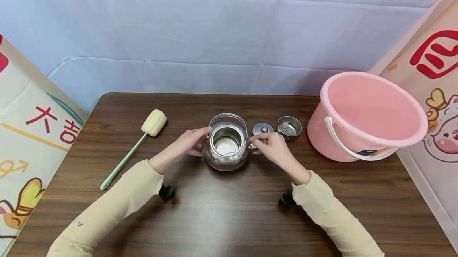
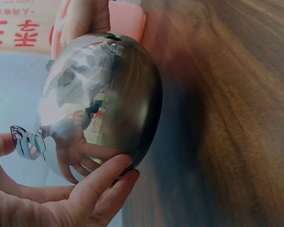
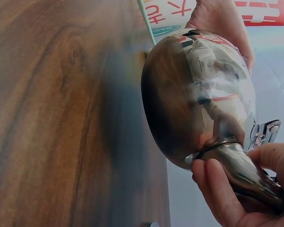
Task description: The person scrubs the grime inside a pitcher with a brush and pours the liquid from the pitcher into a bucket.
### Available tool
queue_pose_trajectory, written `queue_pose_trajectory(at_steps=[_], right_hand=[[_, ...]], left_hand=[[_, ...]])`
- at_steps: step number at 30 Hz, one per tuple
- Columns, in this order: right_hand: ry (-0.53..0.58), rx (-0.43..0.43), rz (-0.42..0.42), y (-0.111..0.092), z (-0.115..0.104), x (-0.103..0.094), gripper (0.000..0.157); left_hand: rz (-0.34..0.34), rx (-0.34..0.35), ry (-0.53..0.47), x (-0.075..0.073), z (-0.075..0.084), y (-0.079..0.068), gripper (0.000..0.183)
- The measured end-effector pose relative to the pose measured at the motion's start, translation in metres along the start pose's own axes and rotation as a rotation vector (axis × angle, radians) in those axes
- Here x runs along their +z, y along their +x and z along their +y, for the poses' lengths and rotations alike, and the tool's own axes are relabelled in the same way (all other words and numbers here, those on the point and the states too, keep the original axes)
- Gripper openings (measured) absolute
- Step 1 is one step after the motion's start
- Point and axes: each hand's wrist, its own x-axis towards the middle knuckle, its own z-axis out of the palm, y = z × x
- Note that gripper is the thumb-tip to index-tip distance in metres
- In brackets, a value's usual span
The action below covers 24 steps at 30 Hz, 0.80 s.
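Observation:
A shiny steel teapot [image 1: 226, 164] stands lidless at the middle of the wooden table, its mouth facing up and its hoop handle [image 1: 228, 115] raised. My left hand [image 1: 182, 145] holds the round body from the left; in the left wrist view the thumb is by the handle's hinge [image 2: 26, 142] and the fingers press lower on the belly. On the other side, my right hand [image 1: 273, 149] grips the spout [image 3: 244, 172] between thumb and fingers. Just beyond that hand lie the knobbed lid [image 1: 260, 126] and a perforated steel strainer [image 1: 290, 127].
A pink bucket [image 1: 322, 129] with a white handle stands at the table's right rear. At left lies a sponge brush [image 1: 154, 123] with a long green handle, slanting toward the front. Behind the wooden table [image 1: 214, 217] hangs a pale cloth [image 1: 207, 30].

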Motion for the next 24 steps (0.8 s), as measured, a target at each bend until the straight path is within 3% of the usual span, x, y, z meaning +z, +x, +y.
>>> queue_pose_trajectory(at_steps=[24], right_hand=[[0.009, 0.037, -0.017, -0.002, 0.014, 0.008, 0.021]], left_hand=[[-0.046, -0.045, -0.021, 0.004, -0.016, 0.007, 0.058]])
